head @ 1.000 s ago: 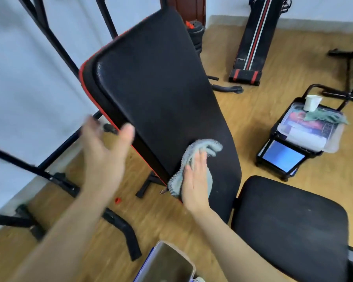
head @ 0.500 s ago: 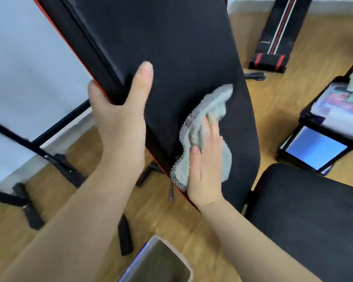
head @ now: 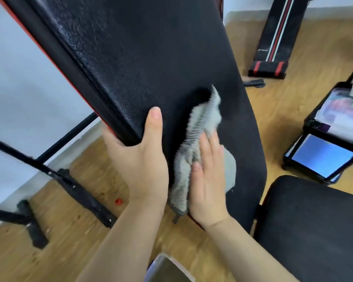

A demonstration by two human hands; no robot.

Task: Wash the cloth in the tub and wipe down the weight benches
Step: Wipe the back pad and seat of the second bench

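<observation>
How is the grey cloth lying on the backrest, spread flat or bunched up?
Bunched up. The cloth shows ridged folds above the right hand, which presses it with straight fingers against the backrest.

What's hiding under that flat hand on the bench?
The grey cloth lies under the right hand, pressed against the black bench pad. The pad beneath the cloth is covered from view.
</observation>
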